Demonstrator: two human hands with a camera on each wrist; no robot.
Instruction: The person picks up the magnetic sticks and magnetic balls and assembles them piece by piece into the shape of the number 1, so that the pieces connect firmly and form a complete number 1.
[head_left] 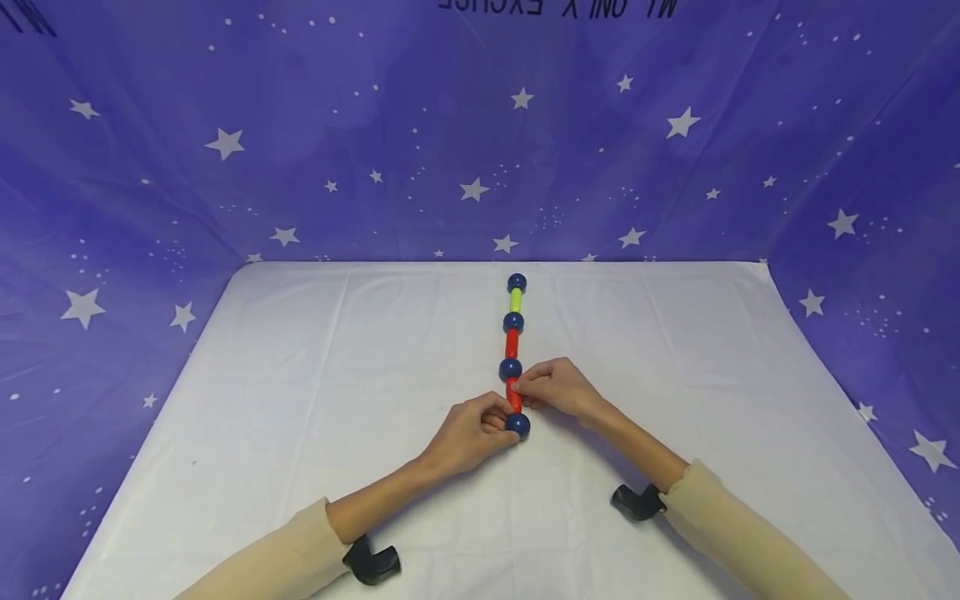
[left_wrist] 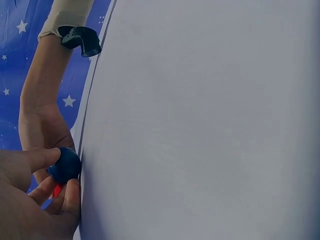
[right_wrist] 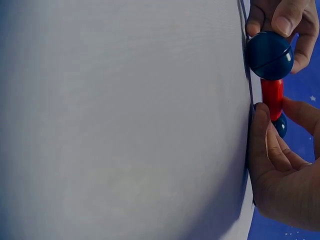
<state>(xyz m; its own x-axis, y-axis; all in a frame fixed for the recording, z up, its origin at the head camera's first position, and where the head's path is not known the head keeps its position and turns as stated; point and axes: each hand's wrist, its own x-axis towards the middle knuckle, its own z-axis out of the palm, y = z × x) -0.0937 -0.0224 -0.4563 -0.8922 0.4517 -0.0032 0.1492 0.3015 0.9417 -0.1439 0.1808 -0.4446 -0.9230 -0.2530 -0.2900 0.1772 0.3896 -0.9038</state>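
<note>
A chain of dark blue balls and short rods runs up the middle of the table in the head view. From the far end come a blue ball, a yellow-green rod, another ball, a red rod and a third ball. My right hand pinches the nearer red rod between thumb and fingers. At the near end, my left hand grips the last blue ball, which touches that rod's end in the right wrist view.
A white cloth covers the table. Blue star-patterned sheeting stands behind it and along both sides. Each forearm wears a black strap mount, one on the left and one on the right.
</note>
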